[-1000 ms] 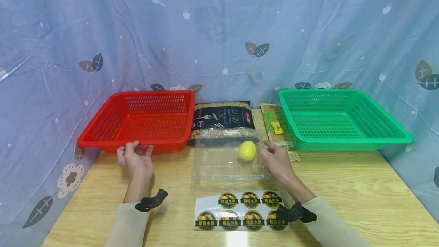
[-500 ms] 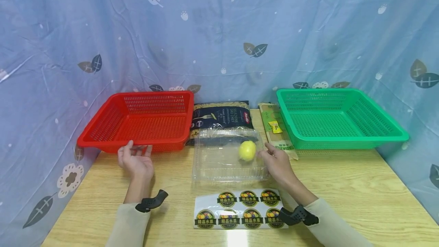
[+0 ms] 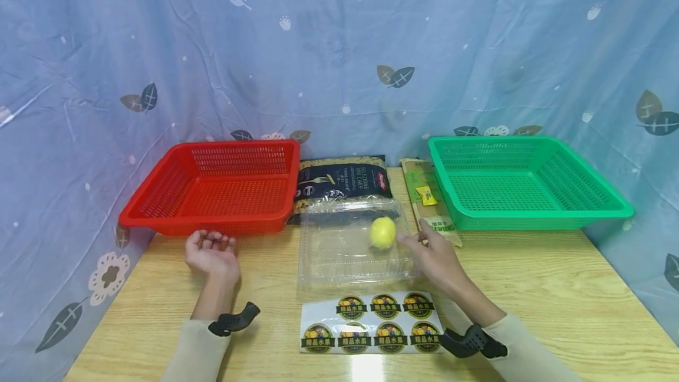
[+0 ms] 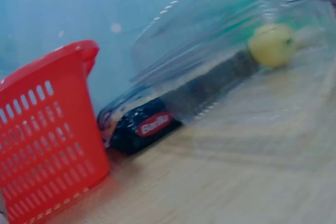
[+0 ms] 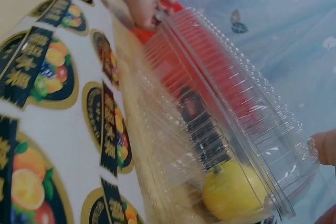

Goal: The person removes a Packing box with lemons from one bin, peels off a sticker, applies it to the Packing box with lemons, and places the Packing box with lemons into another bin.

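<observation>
A clear plastic clamshell box (image 3: 339, 252) lies mid-table, with a round yellow fruit (image 3: 382, 233) inside its right part. In the right wrist view the box's ribbed plastic (image 5: 247, 103) covers the fruit (image 5: 233, 192). My right hand (image 3: 437, 258) is at the box's right edge, its fingers half bent; in its wrist view one fingertip (image 5: 325, 148) appears to touch the plastic. Palm up and loosely curled, my left hand (image 3: 214, 255) holds nothing just in front of the red basket (image 3: 212, 220). A sheet of round fruit stickers (image 3: 371, 323) lies before the box.
Behind the box is a dark bag of penne pasta (image 3: 345, 178). To its right lies a flat green-and-brown packet (image 3: 416, 173) bearing a small yellow sachet (image 3: 426, 196). A green basket (image 3: 530, 217) stands at the right, against a blue curtain (image 3: 329, 46).
My left hand has drawn back from the red basket's front rim toward me. My right hand has shifted slightly right and nearer to me. The fruit stays in the box.
</observation>
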The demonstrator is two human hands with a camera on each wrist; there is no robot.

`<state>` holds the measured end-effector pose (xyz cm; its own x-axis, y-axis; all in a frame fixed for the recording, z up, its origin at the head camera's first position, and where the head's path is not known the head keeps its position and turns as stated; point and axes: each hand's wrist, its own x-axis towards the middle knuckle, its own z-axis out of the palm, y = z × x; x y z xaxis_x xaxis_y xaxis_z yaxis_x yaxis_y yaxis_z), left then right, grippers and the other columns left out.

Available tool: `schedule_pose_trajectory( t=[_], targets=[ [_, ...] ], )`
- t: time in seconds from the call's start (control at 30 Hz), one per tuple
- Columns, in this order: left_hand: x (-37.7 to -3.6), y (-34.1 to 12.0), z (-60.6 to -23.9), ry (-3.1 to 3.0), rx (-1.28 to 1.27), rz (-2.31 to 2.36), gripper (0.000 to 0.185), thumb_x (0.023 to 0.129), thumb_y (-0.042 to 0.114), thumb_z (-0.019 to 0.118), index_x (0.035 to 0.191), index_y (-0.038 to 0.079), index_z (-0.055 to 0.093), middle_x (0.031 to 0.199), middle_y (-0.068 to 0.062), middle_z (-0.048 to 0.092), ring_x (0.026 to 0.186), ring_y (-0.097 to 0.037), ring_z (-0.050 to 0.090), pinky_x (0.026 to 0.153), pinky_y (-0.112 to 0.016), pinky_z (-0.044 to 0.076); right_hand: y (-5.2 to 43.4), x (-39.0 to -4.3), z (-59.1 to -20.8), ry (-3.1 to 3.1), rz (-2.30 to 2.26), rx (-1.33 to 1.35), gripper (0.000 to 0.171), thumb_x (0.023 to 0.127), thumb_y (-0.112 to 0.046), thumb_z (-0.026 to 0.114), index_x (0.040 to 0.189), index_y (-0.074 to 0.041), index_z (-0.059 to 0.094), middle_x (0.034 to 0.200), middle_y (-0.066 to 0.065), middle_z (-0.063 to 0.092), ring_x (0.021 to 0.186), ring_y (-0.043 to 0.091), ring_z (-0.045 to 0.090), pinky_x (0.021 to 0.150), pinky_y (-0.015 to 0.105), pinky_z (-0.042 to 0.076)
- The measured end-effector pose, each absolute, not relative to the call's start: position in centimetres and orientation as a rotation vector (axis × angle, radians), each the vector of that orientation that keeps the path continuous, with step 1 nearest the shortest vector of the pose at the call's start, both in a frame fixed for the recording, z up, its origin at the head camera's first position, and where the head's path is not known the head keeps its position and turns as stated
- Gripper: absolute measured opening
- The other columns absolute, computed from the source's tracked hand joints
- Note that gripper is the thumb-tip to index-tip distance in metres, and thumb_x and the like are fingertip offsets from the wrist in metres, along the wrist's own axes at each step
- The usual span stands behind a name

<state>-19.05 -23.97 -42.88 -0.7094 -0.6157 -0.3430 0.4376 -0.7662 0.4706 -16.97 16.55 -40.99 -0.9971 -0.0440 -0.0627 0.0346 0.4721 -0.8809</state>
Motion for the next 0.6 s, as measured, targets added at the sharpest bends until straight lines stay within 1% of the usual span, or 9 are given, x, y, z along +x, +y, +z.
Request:
schedule_pose_trajectory(
  t=[0.1, 0.2, 0.3, 0.37, 0.47, 0.53, 0.6],
  targets=[
    [-18.4, -23.5, -42.6, -0.527, 0.664, -2.426, 0.025, 0.098, 0.012, 0.041, 0.074, 0.008, 0.048, 0.059, -0.005, 0.045, 0.055, -0.022, 0.040, 0.050, -0.031, 0.038, 16.9, -16.6, -40.8, 2.727, -1.547, -0.042, 0.086, 0.099, -0.048, 0.060, 0.160, -0.002, 0.021, 0.120, 0.018, 0.056, 0.075, 0.025, 0.058, 0.057, 0.034, 0.050],
    [-17.5, -22.3, -42.3, -0.647, 0.598, -2.427, 0.027, 0.099, 0.010, 0.036, 0.073, 0.008, 0.045, 0.057, -0.003, 0.041, 0.053, -0.020, 0.039, 0.050, -0.030, 0.037, 17.2, -15.8, -40.5, 2.812, -1.554, -0.062, 0.074, 0.100, -0.044, 0.060, 0.157, -0.006, 0.030, 0.124, 0.020, 0.054, 0.086, 0.027, 0.056, 0.064, 0.035, 0.049],
    [-16.3, -20.9, -42.3, -0.846, 0.443, -2.410, 0.029, 0.100, 0.006, 0.034, 0.072, 0.008, 0.045, 0.057, -0.003, 0.041, 0.051, -0.019, 0.040, 0.049, -0.028, 0.038, 17.5, -14.9, -40.2, 2.894, -1.596, -0.089, 0.062, 0.100, -0.039, 0.062, 0.150, -0.007, 0.041, 0.122, 0.018, 0.054, 0.086, 0.025, 0.052, 0.066, 0.032, 0.045],
    [-15.4, -20.0, -42.7, -1.013, 0.286, -2.390, 0.031, 0.100, 0.003, 0.032, 0.071, 0.007, 0.044, 0.057, -0.003, 0.041, 0.051, -0.018, 0.039, 0.047, -0.027, 0.038, 17.6, -14.3, -40.1, 2.950, -1.635, -0.143, 0.053, 0.099, -0.031, 0.065, 0.143, -0.007, 0.048, 0.117, 0.014, 0.056, 0.081, 0.021, 0.050, 0.064, 0.030, 0.043],
    [-13.8, -19.1, -43.3, -1.292, -0.030, -2.356, 0.031, 0.098, -0.004, 0.030, 0.070, 0.003, 0.041, 0.058, -0.007, 0.039, 0.051, -0.022, 0.036, 0.046, -0.028, 0.037, 17.6, -13.6, -40.1, 3.023, -1.713, -0.297, 0.040, 0.095, -0.015, 0.070, 0.131, -0.007, 0.057, 0.107, 0.007, 0.058, 0.073, 0.016, 0.048, 0.057, 0.025, 0.042],
    [-12.9, -18.8, -43.7, -1.483, -0.274, -2.288, 0.030, 0.096, -0.010, 0.030, 0.070, -0.001, 0.041, 0.059, -0.011, 0.038, 0.052, -0.025, 0.035, 0.045, -0.031, 0.036, 17.5, -13.0, -40.1, 3.032, -1.776, -0.427, 0.035, 0.090, -0.005, 0.071, 0.124, -0.008, 0.062, 0.103, 0.004, 0.059, 0.071, 0.013, 0.049, 0.052, 0.023, 0.042],
    [-12.1, -18.6, -44.0, -1.671, -0.485, -2.171, 0.028, 0.092, -0.016, 0.033, 0.069, -0.003, 0.043, 0.058, -0.013, 0.039, 0.051, -0.027, 0.036, 0.044, -0.032, 0.036, 17.3, -12.5, -40.0, 2.995, -1.855, -0.559, 0.032, 0.087, 0.003, 0.070, 0.117, -0.008, 0.066, 0.099, 0.003, 0.061, 0.070, 0.012, 0.050, 0.048, 0.022, 0.044]
  ],
)
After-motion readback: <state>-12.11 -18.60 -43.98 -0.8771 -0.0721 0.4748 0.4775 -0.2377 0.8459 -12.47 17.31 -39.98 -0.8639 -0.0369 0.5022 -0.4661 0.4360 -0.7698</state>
